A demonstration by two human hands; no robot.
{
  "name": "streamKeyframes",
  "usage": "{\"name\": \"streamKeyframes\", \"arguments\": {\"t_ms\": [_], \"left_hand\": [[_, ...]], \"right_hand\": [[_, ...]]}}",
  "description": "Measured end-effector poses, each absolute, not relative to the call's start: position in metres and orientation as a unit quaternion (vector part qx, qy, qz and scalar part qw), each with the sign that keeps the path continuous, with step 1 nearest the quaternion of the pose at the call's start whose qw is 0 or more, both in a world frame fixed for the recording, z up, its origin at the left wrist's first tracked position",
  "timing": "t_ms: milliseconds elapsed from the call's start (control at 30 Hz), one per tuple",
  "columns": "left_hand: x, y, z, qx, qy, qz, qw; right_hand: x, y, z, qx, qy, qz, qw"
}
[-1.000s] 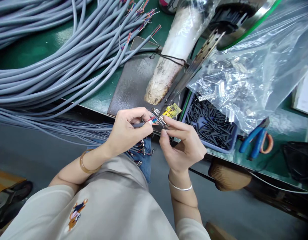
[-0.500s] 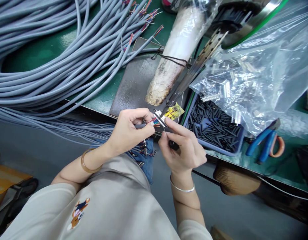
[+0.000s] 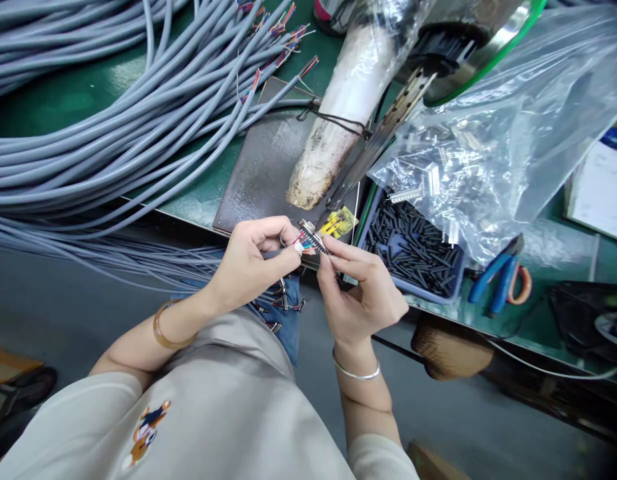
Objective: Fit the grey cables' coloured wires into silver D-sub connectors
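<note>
My left hand (image 3: 261, 255) is closed, its thumb and fingertips pinching the end of a grey cable, from which thin coloured wires (image 3: 305, 245) fan out. These wires run to a small metal multi-pin connector (image 3: 313, 235). At the connector's right end, my right hand (image 3: 362, 287) grips it between thumb and index finger. The fingers hide part of the connector and the wire ends. Just behind it lies a yellow piece with dark marks (image 3: 339, 222). Below my hands, several wired connectors (image 3: 283, 297) rest on a blue cloth over the lap.
Bundled grey cables (image 3: 113, 157) fill the left side. A white wrapped tube (image 3: 338, 113) and a perforated metal rod (image 3: 398, 110) slant over a dark plate (image 3: 258, 170). To the right are a bin of short black tubes (image 3: 413, 250), a plastic bag of connectors (image 3: 468, 147) and blue-handled cutters (image 3: 498, 273).
The connector has turned in my fingers, showing more of its metal shell. My right thumb and index finger have closed in on its end. The whole view has shifted slightly.
</note>
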State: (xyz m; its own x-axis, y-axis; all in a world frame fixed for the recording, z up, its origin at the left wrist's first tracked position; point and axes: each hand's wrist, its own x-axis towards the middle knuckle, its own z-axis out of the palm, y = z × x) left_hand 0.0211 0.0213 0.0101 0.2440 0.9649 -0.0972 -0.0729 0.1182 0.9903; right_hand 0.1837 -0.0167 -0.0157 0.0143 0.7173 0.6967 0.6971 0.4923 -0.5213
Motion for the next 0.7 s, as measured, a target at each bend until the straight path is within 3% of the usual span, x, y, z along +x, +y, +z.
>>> {"name": "streamKeyframes", "arguments": {"t_ms": [233, 333, 533, 700], "left_hand": [[0.012, 0.029, 0.008, 0.464, 0.387, 0.383, 0.699], [0.012, 0.030, 0.007, 0.436, 0.360, 0.397, 0.723], [0.021, 0.024, 0.008, 0.499, 0.434, 0.437, 0.610], [0.024, 0.024, 0.007, 0.533, 0.461, 0.441, 0.557]], "right_hand": [[0.188, -0.013, -0.016, -0.504, -0.677, 0.139, 0.518], [0.188, -0.014, -0.016, -0.499, -0.681, 0.131, 0.519], [0.184, -0.016, -0.017, -0.497, -0.714, -0.004, 0.494], [0.185, -0.013, -0.018, -0.495, -0.719, -0.020, 0.487]]}}
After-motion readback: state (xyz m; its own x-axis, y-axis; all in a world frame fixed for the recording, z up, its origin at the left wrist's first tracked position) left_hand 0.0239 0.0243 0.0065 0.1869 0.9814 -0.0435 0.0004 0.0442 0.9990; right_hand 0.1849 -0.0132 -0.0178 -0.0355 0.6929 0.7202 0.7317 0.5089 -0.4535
